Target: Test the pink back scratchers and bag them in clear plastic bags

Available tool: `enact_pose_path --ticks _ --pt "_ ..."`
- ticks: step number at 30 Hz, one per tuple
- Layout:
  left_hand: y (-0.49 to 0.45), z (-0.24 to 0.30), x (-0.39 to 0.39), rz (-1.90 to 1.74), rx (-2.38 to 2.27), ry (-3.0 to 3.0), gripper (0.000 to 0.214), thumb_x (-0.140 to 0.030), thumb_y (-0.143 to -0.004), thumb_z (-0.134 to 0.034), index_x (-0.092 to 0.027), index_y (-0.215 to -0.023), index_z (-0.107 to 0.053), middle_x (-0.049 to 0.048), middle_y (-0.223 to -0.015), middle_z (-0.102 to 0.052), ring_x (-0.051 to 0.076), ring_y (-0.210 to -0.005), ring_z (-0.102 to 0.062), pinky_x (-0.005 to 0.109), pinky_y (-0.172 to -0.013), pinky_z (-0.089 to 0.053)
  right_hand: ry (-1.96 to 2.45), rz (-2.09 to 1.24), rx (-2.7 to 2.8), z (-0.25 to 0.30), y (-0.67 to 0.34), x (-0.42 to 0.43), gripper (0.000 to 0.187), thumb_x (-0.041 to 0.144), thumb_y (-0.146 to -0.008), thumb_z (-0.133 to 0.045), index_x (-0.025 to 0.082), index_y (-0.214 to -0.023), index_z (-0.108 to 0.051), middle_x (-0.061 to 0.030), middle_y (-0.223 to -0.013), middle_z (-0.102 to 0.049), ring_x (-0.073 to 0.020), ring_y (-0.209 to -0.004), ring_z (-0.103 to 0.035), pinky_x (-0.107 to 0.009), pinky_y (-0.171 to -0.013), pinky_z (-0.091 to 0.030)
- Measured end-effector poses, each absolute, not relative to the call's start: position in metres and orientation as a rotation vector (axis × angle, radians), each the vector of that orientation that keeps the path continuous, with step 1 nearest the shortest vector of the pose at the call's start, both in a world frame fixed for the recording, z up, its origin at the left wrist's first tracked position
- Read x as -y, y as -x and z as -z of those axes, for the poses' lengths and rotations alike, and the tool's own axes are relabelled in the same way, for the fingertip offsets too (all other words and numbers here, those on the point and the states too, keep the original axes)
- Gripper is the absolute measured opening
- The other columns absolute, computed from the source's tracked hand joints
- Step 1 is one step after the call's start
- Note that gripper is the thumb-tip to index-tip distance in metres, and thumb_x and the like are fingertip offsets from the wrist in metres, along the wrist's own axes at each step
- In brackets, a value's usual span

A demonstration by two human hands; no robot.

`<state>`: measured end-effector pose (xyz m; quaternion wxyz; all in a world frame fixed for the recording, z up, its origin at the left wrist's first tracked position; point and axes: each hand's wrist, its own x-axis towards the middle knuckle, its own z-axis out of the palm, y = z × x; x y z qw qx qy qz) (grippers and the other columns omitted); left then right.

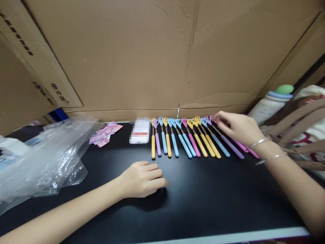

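A row of back scratchers [196, 144] in yellow, purple, blue and pink lies along the back of the black table, claw heads toward the cardboard. My right hand [235, 125] is over the row's right end, fingers pinched at the claw head of a purple back scratcher [232, 146]. It partly covers two pink back scratchers [240, 146], whose heads are hidden. Loosely curled, my left hand [143, 179] rests near the middle of the table below the row, with nothing visible in it.
Clear plastic bags [50, 159] spread over the left side. Small pink and purple cards [105, 134] form a pile beside a blurred white object [140, 130]. Cardboard [142, 57] walls the back. At right stands a white bottle [269, 105] with a green top.
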<state>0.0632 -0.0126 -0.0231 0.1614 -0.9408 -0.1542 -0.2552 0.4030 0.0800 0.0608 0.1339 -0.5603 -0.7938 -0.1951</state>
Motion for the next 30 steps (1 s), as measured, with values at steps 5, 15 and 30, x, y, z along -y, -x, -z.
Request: enact_pose_path --ticks 5,15,30 --pt "-0.063 0.023 0.013 0.717 0.444 2.696 0.021 -0.011 -0.089 -0.035 -0.02 -0.083 -0.053 -0.0023 -0.062 -0.053 0.013 -0.054 -0.041 0.026 -0.051 -0.027 2.024 0.535 2.115 -0.056 -0.469 -0.114 0.023 0.026 -0.086 -0.046 0.014 -0.096 -0.061 -0.0156 -0.095 -0.067 -0.0257 -0.084 -0.061 -0.032 -0.066 -0.038" --pt "-0.063 0.02 0.014 0.748 0.485 2.741 0.025 -0.008 -0.086 -0.033 -0.021 -0.086 -0.054 -0.0023 -0.062 -0.054 0.013 -0.055 -0.046 0.024 -0.051 -0.032 2.146 0.25 2.029 -0.002 -0.538 -0.15 0.031 0.029 -0.092 -0.049 0.013 -0.117 -0.055 -0.013 -0.117 -0.058 -0.0202 -0.102 -0.057 -0.038 -0.088 -0.045" --pt "-0.062 0.024 0.013 0.74 0.569 2.805 0.025 -0.008 -0.085 -0.036 -0.022 -0.088 -0.056 -0.0027 -0.066 -0.057 0.012 -0.058 -0.051 0.023 -0.053 -0.034 2.113 0.107 2.016 0.023 -0.522 -0.16 0.034 0.034 -0.091 -0.052 0.018 -0.12 -0.053 -0.0097 -0.125 -0.053 -0.0214 -0.107 -0.055 -0.044 -0.089 -0.047"
